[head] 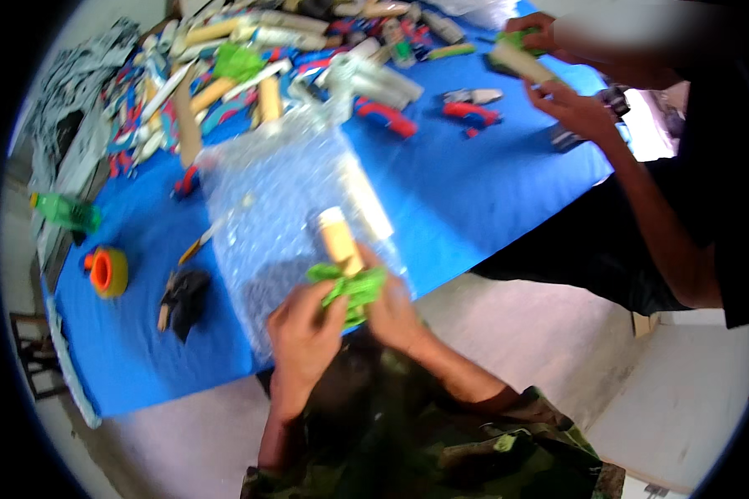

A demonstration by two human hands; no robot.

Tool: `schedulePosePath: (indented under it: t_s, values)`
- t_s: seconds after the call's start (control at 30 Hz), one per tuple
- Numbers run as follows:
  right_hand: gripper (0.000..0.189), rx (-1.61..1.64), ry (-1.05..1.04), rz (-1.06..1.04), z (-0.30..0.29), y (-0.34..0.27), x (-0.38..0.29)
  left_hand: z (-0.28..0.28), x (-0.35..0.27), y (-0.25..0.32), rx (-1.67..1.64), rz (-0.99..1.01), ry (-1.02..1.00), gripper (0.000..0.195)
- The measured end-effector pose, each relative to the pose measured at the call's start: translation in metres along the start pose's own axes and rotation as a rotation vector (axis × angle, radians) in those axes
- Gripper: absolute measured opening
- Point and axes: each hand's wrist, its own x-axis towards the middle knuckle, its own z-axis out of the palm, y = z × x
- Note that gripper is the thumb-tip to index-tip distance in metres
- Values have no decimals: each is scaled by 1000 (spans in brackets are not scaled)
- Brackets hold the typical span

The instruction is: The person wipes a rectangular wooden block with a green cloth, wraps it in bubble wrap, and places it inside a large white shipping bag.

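Observation:
My left hand pinches the near edge of a crumpled bright green cloth. Above that cloth rises a yellowish cylindrical piece with a white end, tilted away from me. My right hand grips the cloth and the lower part of the cylinder from the right; blur hides the exact finger contact. Both hands are over the near edge of a sheet of bubble wrap, which lies on a blue-covered table. A pale long strip lies along the sheet's right side.
At the back is a heap of cylinders and red-blue pieces. A tape roll, a green plastic bottle, a yellow-handled tool and a black cloth are at left. Another person's hands hold a pale cylinder at right.

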Motion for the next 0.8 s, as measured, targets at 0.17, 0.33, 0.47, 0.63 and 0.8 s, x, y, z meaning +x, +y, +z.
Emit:
schedulePosePath:
  t_s: [0.17, 0.33, 0.47, 0.63, 0.8]
  values:
    - [58, 142, -63, 31, 1, -17, 5, 2, -9, -3, 25, 50, 0, 20]
    - [59, 186, -22, 57, -2, -11, 5, 5, -12, 0, 7, 44, -26, 23]
    - [61, 200, -31, 105, -5, -10, 5, 9, -10, -2, 64, 152, -7, 26]
    - [60, 215, -46, 86, -7, -11, 6, 7, -6, 0, 79, 150, -39, 25]
    - [52, 296, -3, 62, -2, -9, 5, 9, 4, -9, 114, 135, 20, 22]
